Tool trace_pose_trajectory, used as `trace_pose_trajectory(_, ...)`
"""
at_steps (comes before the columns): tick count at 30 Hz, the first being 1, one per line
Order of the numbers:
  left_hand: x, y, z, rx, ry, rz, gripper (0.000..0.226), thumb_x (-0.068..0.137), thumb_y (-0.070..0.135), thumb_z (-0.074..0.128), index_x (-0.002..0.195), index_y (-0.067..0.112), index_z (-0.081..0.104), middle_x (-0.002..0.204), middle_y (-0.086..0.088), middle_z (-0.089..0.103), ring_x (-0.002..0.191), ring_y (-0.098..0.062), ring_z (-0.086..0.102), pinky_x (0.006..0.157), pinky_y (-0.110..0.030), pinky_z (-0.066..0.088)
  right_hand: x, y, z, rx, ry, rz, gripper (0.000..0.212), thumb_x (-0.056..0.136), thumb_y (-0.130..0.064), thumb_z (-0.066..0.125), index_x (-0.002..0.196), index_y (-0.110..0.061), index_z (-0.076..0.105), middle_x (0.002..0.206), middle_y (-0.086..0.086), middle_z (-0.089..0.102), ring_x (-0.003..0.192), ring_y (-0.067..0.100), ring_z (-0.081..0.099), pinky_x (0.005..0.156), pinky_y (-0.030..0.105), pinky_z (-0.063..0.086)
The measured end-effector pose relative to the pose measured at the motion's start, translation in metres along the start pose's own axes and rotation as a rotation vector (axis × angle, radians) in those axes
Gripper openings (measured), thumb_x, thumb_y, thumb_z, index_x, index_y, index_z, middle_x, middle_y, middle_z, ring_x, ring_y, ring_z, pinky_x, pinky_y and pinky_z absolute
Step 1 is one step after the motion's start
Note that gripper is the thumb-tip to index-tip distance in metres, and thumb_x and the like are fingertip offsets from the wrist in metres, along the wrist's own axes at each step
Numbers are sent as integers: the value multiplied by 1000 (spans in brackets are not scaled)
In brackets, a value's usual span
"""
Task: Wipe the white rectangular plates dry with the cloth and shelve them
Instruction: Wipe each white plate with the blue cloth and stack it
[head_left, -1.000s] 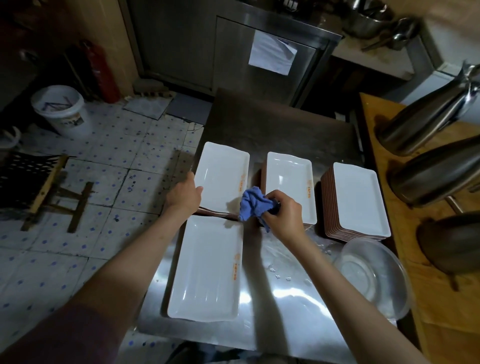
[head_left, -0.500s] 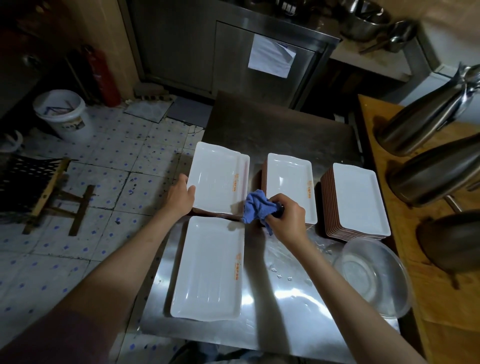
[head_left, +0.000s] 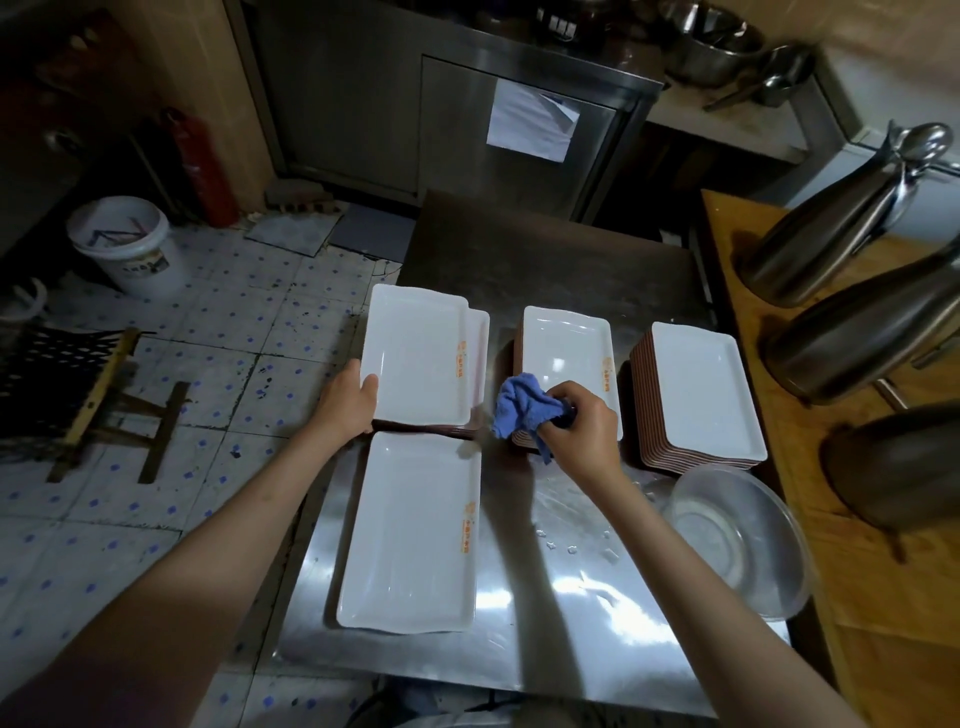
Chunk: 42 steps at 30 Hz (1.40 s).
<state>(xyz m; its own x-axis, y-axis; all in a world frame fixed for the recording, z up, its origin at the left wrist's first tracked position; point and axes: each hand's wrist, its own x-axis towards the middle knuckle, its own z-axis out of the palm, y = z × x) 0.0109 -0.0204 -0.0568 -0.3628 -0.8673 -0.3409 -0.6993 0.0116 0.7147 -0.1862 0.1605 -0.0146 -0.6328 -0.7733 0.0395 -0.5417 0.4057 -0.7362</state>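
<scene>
1. The left hand (head_left: 347, 402) grips the near left edge of the top plate (head_left: 415, 353) of the left stack, thumb curled over the rim; that plate sits shifted left of the one beneath it, so it looks to be coming off the stack
2. The right hand (head_left: 584, 434) is curled round a bunched blue cloth (head_left: 522, 408), held over the near left corner of the middle stack (head_left: 566, 364), just beside the plate the left hand holds
3. A single long plate (head_left: 413, 530) lies alone on the steel desk (head_left: 571, 597), nearest the person, touching the near edge of the left stack
4. A tall right stack (head_left: 698, 395) stands beyond a clear plastic bowl (head_left: 737, 535); water drops show on the desk between bowl and hands
5. Steel jugs (head_left: 831, 228) stand on the wooden counter to the right
6. Judged from this, the task is at its early or middle part: three stacks remain, no shelf with plates is in view, and which plates are already dry cannot be told
</scene>
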Motion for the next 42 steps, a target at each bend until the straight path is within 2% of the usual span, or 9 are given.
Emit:
trace_pose_trajectory(8,-23,31,10,-9,-41,25,30,103,24,27,121,4,40,111,-11,53,60,-19,58,52,-30,45,-4,7,-36,57,91,19,17,73,3,66,77,-13,61,63,-11,54,57,3,48,51,11,34)
trace_pose_trajectory(14,-45,55,40,-45,-112,67,36,102,24,28,135,12,34,112,-6,55,78,-16,55,63,-29,41,-14,23,-71,33,157,57,19,71,5,67,79,-11,62,64,-5,55,58,4,48,51,7,35)
trace_pose_trajectory(17,-55,63,58,-94,-181,83,26,101,24,29,122,12,37,99,-11,61,68,-22,60,62,-34,49,-20,37,-88,22,178,93,19,71,-1,70,77,-15,60,68,-2,58,63,11,51,53,10,36)
trace_pose_trajectory(20,-65,74,80,-130,-234,123,23,101,22,30,122,13,35,109,-8,57,62,-21,60,73,-39,53,-28,52,-104,-6,211,126,17,72,-1,69,77,-14,60,71,0,61,67,17,56,59,22,42)
trace_pose_trajectory(22,-74,82,95,-96,-242,165,31,102,20,30,131,11,33,117,0,51,63,-8,54,80,-33,47,-35,60,-117,-9,228,126,16,72,2,67,77,-12,60,70,-1,59,64,13,54,56,14,41)
trace_pose_trajectory(27,-98,105,129,-42,-260,179,26,102,20,30,123,8,39,112,-9,52,63,-16,53,66,-30,43,-50,84,-149,-13,248,112,17,73,4,66,78,-11,60,68,-3,58,62,6,52,51,6,38)
trace_pose_trajectory(31,-112,117,155,-7,-264,219,39,103,21,32,140,10,35,131,-7,52,91,-18,54,66,-21,36,-58,104,-168,-13,252,151,19,71,3,66,81,-12,61,70,-4,60,63,10,55,49,12,41)
trace_pose_trajectory(34,-119,121,172,-60,-281,223,34,102,21,38,130,3,48,111,-8,58,79,-14,56,59,-20,39,-65,114,-180,12,253,170,20,72,3,66,83,-12,62,71,-3,61,64,11,56,52,18,42)
trace_pose_trajectory(42,-133,133,208,-152,-312,210,31,93,13,57,122,4,60,119,-6,64,108,-20,59,86,-22,41,-78,131,-203,26,287,201,23,74,3,68,83,-16,59,70,-12,56,63,1,52,51,8,41)
